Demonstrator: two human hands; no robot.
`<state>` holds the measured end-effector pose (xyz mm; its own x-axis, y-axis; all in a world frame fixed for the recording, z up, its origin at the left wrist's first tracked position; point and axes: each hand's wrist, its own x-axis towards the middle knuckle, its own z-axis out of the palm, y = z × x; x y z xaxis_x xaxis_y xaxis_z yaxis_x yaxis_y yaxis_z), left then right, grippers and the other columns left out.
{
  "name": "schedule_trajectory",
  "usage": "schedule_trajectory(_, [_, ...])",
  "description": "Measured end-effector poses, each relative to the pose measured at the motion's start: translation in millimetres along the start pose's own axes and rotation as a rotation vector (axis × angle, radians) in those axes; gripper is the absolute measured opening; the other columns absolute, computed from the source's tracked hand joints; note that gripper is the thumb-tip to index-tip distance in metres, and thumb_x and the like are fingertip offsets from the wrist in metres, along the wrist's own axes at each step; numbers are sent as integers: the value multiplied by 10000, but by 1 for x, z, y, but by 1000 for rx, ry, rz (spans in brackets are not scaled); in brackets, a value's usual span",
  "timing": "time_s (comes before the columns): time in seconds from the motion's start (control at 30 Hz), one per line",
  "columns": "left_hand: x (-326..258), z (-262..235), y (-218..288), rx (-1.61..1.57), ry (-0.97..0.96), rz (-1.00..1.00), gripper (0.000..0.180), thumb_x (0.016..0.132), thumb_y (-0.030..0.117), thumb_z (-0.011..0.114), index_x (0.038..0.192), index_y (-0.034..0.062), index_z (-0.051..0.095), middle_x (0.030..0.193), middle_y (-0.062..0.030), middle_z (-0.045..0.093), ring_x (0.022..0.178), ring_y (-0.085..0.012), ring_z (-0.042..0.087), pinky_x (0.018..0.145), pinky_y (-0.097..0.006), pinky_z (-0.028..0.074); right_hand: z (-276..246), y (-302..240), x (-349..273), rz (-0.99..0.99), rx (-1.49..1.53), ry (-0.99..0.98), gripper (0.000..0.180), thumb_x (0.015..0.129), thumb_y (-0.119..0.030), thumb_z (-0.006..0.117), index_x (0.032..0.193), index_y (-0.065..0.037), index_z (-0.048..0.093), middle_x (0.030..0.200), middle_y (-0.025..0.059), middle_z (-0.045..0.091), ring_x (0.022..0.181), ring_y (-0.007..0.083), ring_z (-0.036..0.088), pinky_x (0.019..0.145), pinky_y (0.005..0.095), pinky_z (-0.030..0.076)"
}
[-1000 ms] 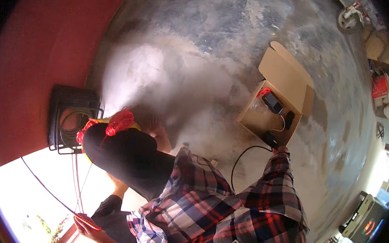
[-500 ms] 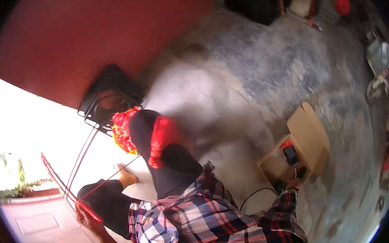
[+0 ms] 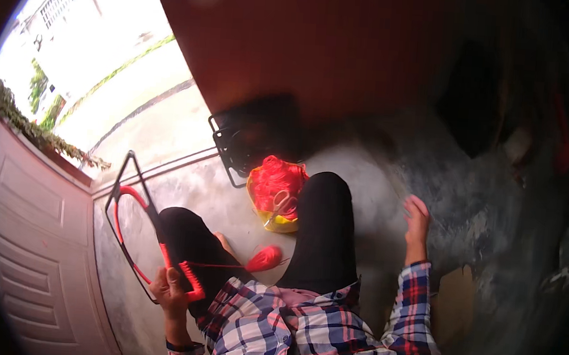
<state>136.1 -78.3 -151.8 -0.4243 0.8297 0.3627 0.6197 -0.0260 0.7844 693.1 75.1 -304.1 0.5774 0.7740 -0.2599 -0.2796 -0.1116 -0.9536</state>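
Observation:
My left hand point(image 3: 169, 288) is closed round a black metal frame point(image 3: 140, 187), held upright over my left knee. Red cord point(image 3: 188, 279) is wound in tight turns along part of the frame. From the winding a red strand runs right to a small red yarn bundle point(image 3: 265, 259) in front of my lap. My right hand point(image 3: 417, 216) is raised off to the right, its fingers stretched out, with nothing visible in it. Between my knees and the wall stands a yellow-edged bag point(image 3: 282, 226) full of red yarn point(image 3: 276, 179), with scissors point(image 3: 280, 207) lying on top.
A black folded rack or chair point(image 3: 261, 133) stands behind the bag, against the dark red wall point(image 3: 294, 40). At left a panelled pale door point(image 3: 29, 245) stands beside the bright doorway. A cardboard box point(image 3: 455, 298) sits in shadow near my right forearm.
My view has swung left, toward the doorway. My right hand has come away from the cardboard box and lifted. The frame in my left hand now shows more fully.

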Motion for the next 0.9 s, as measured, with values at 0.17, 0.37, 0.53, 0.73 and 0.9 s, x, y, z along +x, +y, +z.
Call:
schedule_trajectory(0.17, [-19,13,-8,17,-35,-87,384,997,296,547,709,45,504,606,57,422,568,-39,349,499,-245,270,167,-87,-26,-128,-115,-575,238,924,-212,595,1101,-71,665,999,21,692,892,98,626,744,244,455])
schedule_trajectory(0.37, [-22,14,-19,6,-36,-124,397,988,305,562,700,47,472,596,43,408,566,-48,357,489,-254,272,269,-24,39,-146,-605,-794,223,853,-268,643,938,-66,683,782,11,667,697,114,624,606,277,467])
schedule_trajectory(0.53, [-21,12,-8,18,-34,-131,407,980,326,571,704,43,472,579,37,397,548,-60,352,481,-261,268,274,83,55,-123,-1289,-753,300,784,-247,624,963,-17,696,812,155,700,751,295,683,682,386,528])
schedule_trajectory(0.73, [-18,12,-11,79,-63,-126,407,984,325,558,702,44,471,570,25,396,535,-68,355,477,-269,267,284,91,31,37,-1515,-680,368,796,-226,624,1092,-18,689,1155,226,649,1093,385,624,919,438,500])
schedule_trajectory(0.9, [-11,12,-7,123,-36,-106,412,979,334,561,704,41,470,563,7,391,523,-80,353,472,-281,271,280,83,22,-26,-1661,-643,311,824,-220,623,1062,-38,709,1124,203,669,1067,365,642,898,433,516])
